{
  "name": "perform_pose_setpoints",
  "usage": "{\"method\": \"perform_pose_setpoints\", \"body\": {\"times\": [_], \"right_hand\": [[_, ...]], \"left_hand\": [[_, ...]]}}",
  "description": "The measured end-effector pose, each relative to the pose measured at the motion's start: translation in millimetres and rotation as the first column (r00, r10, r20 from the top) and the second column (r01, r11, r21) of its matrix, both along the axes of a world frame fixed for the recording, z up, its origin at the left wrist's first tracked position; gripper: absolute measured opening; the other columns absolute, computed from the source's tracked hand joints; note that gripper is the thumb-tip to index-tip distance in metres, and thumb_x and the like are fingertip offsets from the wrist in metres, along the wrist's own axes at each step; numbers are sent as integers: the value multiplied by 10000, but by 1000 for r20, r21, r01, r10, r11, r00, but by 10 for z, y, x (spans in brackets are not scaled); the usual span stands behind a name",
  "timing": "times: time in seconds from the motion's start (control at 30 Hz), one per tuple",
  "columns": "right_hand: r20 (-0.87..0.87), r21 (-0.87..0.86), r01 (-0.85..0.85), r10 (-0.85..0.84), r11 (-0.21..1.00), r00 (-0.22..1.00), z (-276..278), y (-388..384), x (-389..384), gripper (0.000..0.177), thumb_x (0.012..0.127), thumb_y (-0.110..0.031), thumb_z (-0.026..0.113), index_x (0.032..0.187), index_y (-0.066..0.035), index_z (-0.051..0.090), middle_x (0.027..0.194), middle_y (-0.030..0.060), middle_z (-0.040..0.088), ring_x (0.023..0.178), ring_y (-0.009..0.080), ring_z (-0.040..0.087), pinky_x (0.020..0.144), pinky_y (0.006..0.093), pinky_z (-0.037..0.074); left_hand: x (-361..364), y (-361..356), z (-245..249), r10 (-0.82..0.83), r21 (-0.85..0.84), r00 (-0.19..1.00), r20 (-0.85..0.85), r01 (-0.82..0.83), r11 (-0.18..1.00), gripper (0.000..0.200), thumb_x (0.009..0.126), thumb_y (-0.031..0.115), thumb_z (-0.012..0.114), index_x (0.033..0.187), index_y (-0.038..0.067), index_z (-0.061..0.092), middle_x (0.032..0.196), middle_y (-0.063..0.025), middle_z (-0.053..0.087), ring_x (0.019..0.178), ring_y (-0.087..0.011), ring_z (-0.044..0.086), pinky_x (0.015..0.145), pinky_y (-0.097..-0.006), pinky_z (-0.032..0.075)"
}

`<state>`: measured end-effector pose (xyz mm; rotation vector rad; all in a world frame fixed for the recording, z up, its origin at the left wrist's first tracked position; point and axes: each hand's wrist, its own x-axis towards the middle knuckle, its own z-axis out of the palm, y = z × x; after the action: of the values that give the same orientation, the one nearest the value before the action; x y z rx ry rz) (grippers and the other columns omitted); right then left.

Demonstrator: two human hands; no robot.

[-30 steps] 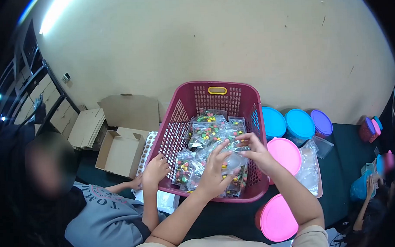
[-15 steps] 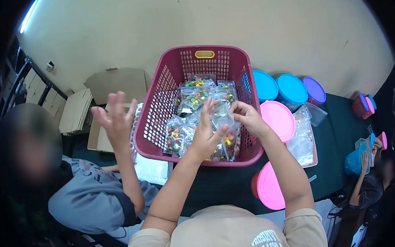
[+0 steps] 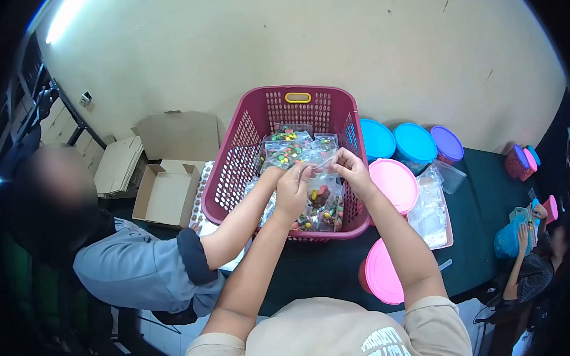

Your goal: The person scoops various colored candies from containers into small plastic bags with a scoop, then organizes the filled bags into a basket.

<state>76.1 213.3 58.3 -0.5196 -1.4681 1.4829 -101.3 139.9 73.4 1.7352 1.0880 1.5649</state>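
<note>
Both of my hands are over the maroon basket (image 3: 228,145), pinching the top edge of a clear plastic bag (image 3: 320,194) with colourful candies in its lower part. My left hand (image 3: 291,189) is closed on the bag's left side, thumb up. On the right side, my right hand (image 3: 352,170) pinches the same edge between thumb and fingers. Several sealed candy bags (image 3: 287,154) lie heaped in the basket beneath. A co-worker's forearm (image 3: 239,225) reaches in from the left; that hand is partly hidden behind my left hand.
Pink-lidded tubs (image 3: 393,185) stand right of the basket, blue-lidded tubs (image 3: 415,142) behind them. A tray of clear plastic bags (image 3: 429,214) lies beside these. An open cardboard box (image 3: 166,193) sits at left. Another person (image 3: 532,266) works at far right.
My left hand has gone from spread fingers to a closed grip on the bag's edge. The co-worker's raised hand has come down into the basket. The view has shifted slightly.
</note>
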Motion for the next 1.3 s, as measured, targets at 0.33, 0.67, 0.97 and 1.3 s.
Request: {"method": "perform_pose_setpoints", "body": {"times": [0.33, 0.67, 0.97, 1.3], "right_hand": [[33, -54, 66, -64, 996, 997, 46, -238, -18, 204, 846, -184, 705, 953, -56, 588, 896, 17, 613, 848, 96, 575, 768, 249, 458], [126, -56, 4, 3, 998, 992, 27, -178, -24, 175, 845, -162, 702, 931, -38, 614, 900, 13, 614, 855, 78, 571, 786, 231, 443], [120, 55, 59, -65, 997, 991, 1, -202, -24, 132, 841, -142, 701, 872, -52, 611, 842, 10, 636, 785, 68, 586, 703, 225, 456], [74, 157, 274, -288, 949, 955, -66, -100, -107, 149, 848, -179, 703, 858, -63, 611, 610, -96, 443, 526, -11, 311, 463, 203, 209]], "left_hand": [[32, 51, -62, 60, -63, 996, -71, -65, 996, 234, 927, 207, 569, 970, -23, 569, 939, -168, 622, 884, -299, 620, 782, -369, 470], [6, 54, -11, 200, 163, 945, -261, -161, 973, 183, 820, 166, 680, 881, -1, 638, 863, -141, 651, 866, -296, 605, 774, -376, 461], [20, 63, 1, 131, 109, 961, -243, -107, 988, 147, 816, 144, 679, 851, 10, 630, 851, -114, 648, 850, -257, 616, 788, -349, 453], [116, 12, 87, 370, 279, 908, -196, -310, 909, 165, 803, 177, 688, 769, 41, 601, 727, -88, 586, 743, -269, 564, 725, -382, 395]]}}
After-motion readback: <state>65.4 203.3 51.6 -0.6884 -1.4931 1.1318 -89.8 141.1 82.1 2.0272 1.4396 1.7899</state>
